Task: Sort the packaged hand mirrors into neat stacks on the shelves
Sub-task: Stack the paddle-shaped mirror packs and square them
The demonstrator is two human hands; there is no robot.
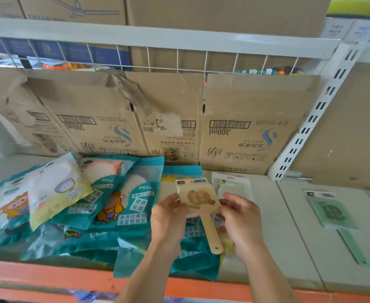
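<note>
The left hand (168, 217) and right hand (242, 217) cover both side edges of the tan hand mirror (198, 199). Overlapping teal packages (136, 215) hide those beneath. The green hand mirror (330, 212) at right is blurred, label unreadable.

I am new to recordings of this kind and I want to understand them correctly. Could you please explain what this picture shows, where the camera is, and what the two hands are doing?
There is no machine here: a person works with bare hands. The one picture comes from a camera worn on the head, looking forward and down at a shelf. The left hand and the right hand grip a beige hand mirror by its two sides, its handle pointing toward the person. To the left lies a loose pile of teal packaged mirrors. To the right a green packaged mirror lies flat by itself. Flattened cardboard stands at the back.
</note>
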